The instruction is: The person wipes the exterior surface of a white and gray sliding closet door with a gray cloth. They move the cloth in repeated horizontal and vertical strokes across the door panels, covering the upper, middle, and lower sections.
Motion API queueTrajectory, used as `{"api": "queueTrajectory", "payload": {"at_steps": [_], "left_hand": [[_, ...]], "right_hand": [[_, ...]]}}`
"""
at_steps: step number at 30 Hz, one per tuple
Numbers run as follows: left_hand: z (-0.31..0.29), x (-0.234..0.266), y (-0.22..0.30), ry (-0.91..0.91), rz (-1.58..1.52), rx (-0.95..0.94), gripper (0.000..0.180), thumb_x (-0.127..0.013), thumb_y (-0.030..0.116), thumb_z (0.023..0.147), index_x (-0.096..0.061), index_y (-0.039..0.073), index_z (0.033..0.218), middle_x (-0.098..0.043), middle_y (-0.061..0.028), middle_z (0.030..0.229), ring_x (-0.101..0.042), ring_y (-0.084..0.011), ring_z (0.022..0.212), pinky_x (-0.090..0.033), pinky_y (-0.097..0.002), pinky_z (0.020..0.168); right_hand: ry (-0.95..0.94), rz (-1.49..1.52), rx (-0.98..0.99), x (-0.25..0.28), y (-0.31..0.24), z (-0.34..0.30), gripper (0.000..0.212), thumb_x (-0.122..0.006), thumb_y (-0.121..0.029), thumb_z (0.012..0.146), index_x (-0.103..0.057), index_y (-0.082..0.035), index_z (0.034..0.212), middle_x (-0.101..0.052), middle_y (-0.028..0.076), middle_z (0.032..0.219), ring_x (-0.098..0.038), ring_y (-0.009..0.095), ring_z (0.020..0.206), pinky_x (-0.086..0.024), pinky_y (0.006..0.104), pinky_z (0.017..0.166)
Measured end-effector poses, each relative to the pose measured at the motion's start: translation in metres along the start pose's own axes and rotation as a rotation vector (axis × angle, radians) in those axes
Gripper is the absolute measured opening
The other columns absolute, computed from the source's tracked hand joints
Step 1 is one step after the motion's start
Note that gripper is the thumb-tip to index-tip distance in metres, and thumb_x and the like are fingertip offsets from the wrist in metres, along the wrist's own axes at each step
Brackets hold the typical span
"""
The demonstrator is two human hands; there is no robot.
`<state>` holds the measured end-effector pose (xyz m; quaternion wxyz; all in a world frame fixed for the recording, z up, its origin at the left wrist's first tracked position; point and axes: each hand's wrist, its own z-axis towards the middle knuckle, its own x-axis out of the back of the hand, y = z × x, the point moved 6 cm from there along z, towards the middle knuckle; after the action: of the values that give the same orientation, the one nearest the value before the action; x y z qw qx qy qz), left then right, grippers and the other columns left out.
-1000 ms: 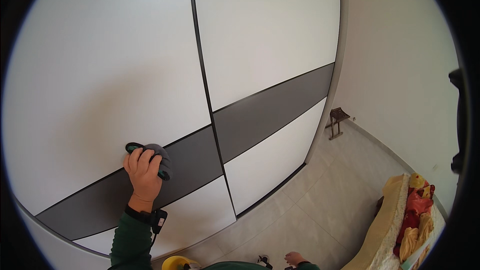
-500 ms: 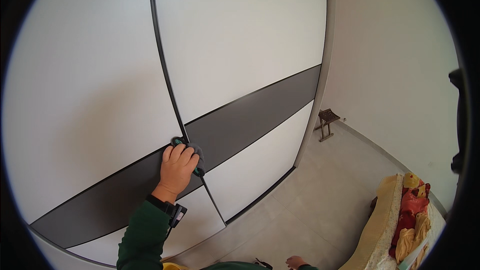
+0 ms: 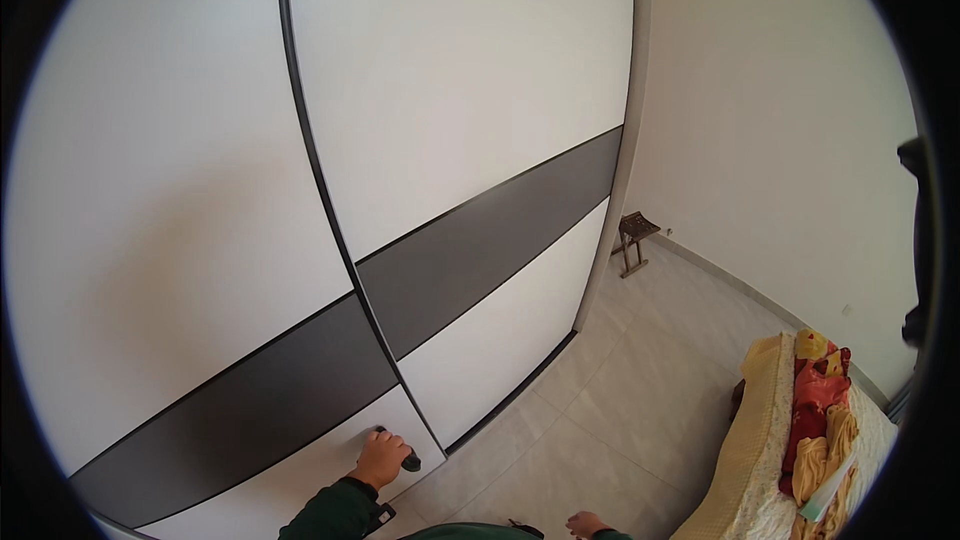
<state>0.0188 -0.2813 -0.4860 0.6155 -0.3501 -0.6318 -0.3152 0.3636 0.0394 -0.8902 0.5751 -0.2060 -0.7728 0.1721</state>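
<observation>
The right hand (image 3: 585,524) is loosely curled, its hold unclear, while the left hand (image 3: 382,457) wraps a dark, rounded pad (image 3: 411,462) at the smooth white lower panel (image 3: 320,455) of a gray-banded wardrobe (image 3: 460,60); beyond are pale floor tiles (image 3: 625,380), a bed (image 3: 742,430) bearing rumpled red-and-gold cloth (image 3: 818,392), a dark stool (image 3: 638,227) and a plain wall (image 3: 780,140).

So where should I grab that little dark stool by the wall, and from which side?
Probably the stool is best gripped by its seat's near edge, coming from above on the room side: the seat faces up, raised on legs, with the wardrobe on its left and the wall on its right.
</observation>
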Motion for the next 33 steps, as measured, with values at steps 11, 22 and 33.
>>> {"api": "queueTrajectory", "payload": {"at_steps": [11, 22, 33], "left_hand": [[0.003, -0.025, -0.01, 0.051, -1.54, 0.78, 0.056, -0.072, 0.023, 0.08, -0.047, -0.005, 0.122, -0.06, -0.0138, 0.108, -0.06, -0.0226, 0.093, -0.05, -0.0355, 0.08], [0.024, 0.0, 0.074, 0.13, -1.977, 0.776, 0.046, -0.067, 0.001, 0.083, -0.045, 0.008, 0.123, -0.057, -0.0069, 0.112, -0.057, -0.0209, 0.104, -0.051, -0.0346, 0.087], [0.004, -0.004, 0.054, -0.193, -2.281, 0.606, 0.046, -0.051, 0.007, 0.095, -0.031, 0.006, 0.137, -0.043, -0.0141, 0.132, -0.051, -0.0271, 0.118, -0.045, -0.0443, 0.101]], "right_hand": [[0.092, 0.672, -0.212, 0.275, -0.207, 0.095, 0.043, -0.067, -0.024, 0.086, -0.057, -0.002, 0.122, -0.066, 0.01, 0.105, -0.064, 0.02, 0.093, -0.053, 0.0315, 0.079], [-0.035, 0.6, 0.464, 0.364, -0.362, 0.127, 0.07, -0.072, -0.027, 0.081, -0.039, -0.006, 0.139, -0.039, 0.019, 0.138, -0.041, 0.031, 0.127, -0.04, 0.0389, 0.101], [-0.257, 0.595, 0.432, 0.342, -0.361, 0.168, 0.06, -0.071, -0.025, 0.081, -0.047, -0.007, 0.134, -0.049, 0.015, 0.127, -0.052, 0.03, 0.114, -0.043, 0.0357, 0.096]]}}
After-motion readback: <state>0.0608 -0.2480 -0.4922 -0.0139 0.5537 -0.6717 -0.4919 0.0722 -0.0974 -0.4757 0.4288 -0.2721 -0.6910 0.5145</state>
